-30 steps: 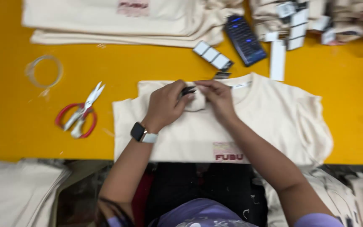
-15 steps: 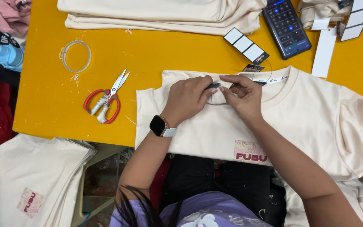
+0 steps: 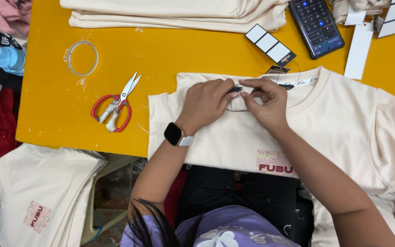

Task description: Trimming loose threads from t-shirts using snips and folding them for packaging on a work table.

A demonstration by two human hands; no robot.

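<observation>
A cream T-shirt [image 3: 339, 128] with a small printed patch near its hem lies spread on the yellow table [image 3: 174, 59]. My left hand [image 3: 206, 103], with a smartwatch on the wrist, pinches the fabric at the shirt's neck. My right hand [image 3: 266, 103] meets it there, fingertips on a thin dark item [image 3: 236, 89] between the two hands. A black-and-white hang tag [image 3: 270, 45] on a thin string lies just beyond the collar.
Red-handled scissors [image 3: 115, 107] lie left of the shirt, a roll of clear tape [image 3: 82, 58] beyond them. A phone [image 3: 316, 25] and white tags [image 3: 360, 48] sit at the far right. Folded cream shirts [image 3: 174, 13] are stacked at the far edge, more [image 3: 42, 201] below left. A blue bottle [image 3: 8, 58] lies at left.
The view has shifted, so the table and shirt sit further right in frame. Both hands stay together at the shirt's neck, still working the same spot.
</observation>
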